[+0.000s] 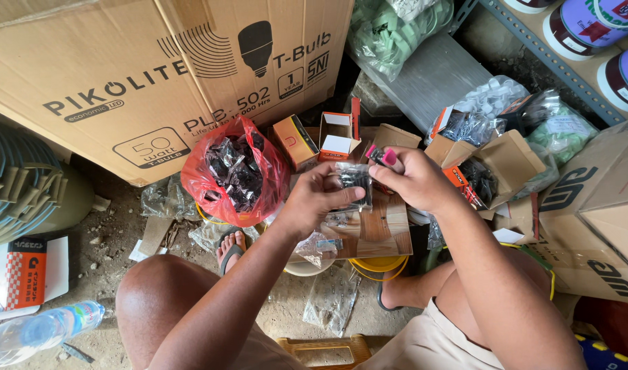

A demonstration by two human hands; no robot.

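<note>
My left hand and my right hand meet over a wooden board. Between them they hold a small clear plastic bag filled with small black parts. The left fingers pinch the bag's left side; the right fingers grip its top right. A pink and black object sticks up from my right fingers. To the left, a red plastic bag lies open, full of the same black parts.
A large cardboard carton stands behind. Small orange and white boxes and an open box of black parts flank the board. Empty clear bags lie on the dirt floor. A water bottle lies at bottom left. Cartons stack at right.
</note>
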